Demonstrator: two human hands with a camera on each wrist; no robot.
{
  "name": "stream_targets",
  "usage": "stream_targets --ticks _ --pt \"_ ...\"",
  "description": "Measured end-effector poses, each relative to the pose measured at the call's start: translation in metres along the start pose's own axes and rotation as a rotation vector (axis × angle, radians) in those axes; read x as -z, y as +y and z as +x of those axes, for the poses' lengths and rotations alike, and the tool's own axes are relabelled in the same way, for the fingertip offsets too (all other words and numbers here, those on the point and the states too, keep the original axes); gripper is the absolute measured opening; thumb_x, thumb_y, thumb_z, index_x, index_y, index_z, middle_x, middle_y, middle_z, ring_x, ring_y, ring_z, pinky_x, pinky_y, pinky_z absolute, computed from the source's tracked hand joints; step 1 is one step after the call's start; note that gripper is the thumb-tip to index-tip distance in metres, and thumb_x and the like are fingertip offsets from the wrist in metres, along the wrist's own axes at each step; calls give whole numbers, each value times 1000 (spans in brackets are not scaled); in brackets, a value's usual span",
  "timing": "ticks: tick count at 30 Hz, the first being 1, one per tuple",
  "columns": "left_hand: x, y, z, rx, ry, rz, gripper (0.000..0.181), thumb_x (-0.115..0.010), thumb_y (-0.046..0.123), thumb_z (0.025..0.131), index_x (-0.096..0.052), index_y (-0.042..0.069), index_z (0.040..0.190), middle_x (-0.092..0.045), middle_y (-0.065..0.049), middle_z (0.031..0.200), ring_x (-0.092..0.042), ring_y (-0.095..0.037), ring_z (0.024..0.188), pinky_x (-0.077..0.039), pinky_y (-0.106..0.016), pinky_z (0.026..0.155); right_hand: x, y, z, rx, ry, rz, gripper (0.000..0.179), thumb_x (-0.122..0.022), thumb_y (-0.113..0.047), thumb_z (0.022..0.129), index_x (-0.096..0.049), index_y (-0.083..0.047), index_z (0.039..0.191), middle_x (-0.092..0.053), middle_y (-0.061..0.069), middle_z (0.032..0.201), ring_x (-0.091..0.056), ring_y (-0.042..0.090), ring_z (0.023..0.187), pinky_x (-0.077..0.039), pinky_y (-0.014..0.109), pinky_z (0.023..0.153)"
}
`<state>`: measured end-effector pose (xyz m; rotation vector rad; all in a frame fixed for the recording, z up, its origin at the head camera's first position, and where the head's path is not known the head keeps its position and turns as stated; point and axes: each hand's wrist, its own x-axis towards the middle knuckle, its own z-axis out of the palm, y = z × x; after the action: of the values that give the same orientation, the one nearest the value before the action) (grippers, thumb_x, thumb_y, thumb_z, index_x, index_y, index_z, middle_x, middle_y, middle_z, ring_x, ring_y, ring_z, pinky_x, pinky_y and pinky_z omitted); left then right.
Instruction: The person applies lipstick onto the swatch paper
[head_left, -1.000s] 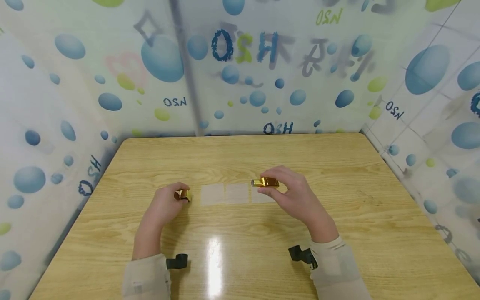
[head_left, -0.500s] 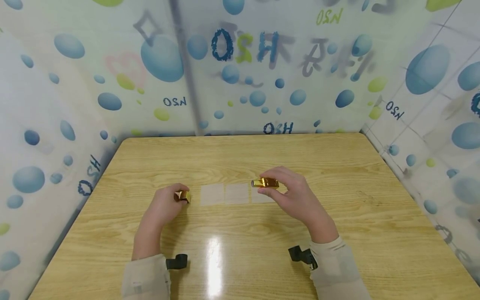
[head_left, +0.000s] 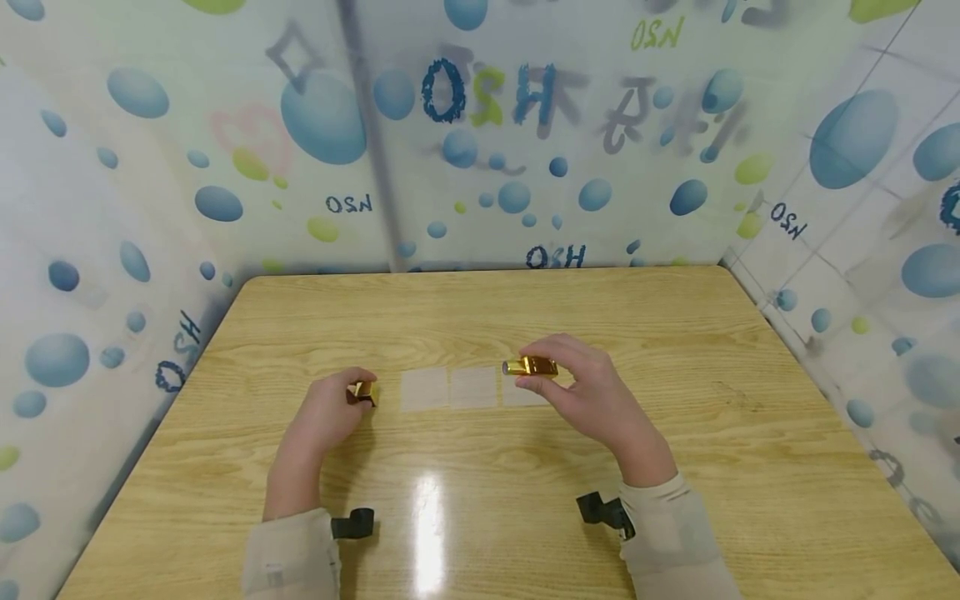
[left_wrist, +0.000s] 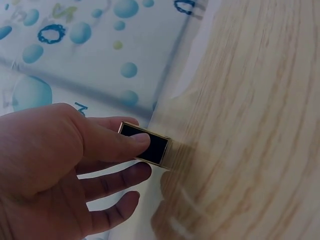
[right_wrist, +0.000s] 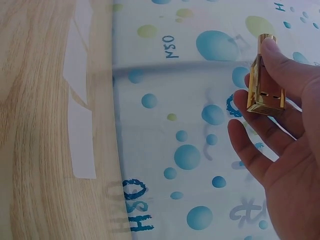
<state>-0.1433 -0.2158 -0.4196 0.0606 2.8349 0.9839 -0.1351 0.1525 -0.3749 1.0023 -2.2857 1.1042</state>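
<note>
In the head view my left hand (head_left: 330, 408) pinches a lipstick cap (head_left: 365, 392) at the left of the table. The left wrist view shows the cap's black face (left_wrist: 157, 149) edged in gold, with the thumb on it. My right hand (head_left: 585, 387) grips a gold lipstick tube (head_left: 536, 365) above the rightmost pale square, its narrow round end turned left. Seen from the right wrist, the lipstick tube (right_wrist: 266, 90) stands nearly upright between thumb and fingers. Cap and tube are well apart. I cannot see the lipstick's coloured tip.
Three pale squares lie in a row on the wooden table (head_left: 480, 483): a left one (head_left: 424, 389), a middle one (head_left: 474, 387), and a right one (head_left: 517, 394) partly hidden by my right hand. Patterned curtain walls (head_left: 480, 225) enclose the table's back and sides.
The cap in my left hand has shifted very slightly left and turned a little. My right hand and the lipstick tube stay in place.
</note>
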Motion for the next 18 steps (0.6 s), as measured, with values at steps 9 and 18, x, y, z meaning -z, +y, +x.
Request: stream_targets --ticks 9,18 --pt "7 6 -4 14 -2 -13 47 -68 7 101 -59 3 148 -60 -24 148 -67 -37 117 -59 -41 84 1 -2 0 -2 6 -10 31 -88 -5 85 -78 -7 115 -77 3 105 -65 10 86 -61 30 76" --pt "19 19 -10 -2 12 32 51 -68 13 102 -56 3 151 -54 -29 153 -54 -51 139 -51 -64 107 3 -5 1 -7 8 -21 32 -88 -6 85 -78 -4 115 -78 5 109 -67 11 87 -62 32 77"
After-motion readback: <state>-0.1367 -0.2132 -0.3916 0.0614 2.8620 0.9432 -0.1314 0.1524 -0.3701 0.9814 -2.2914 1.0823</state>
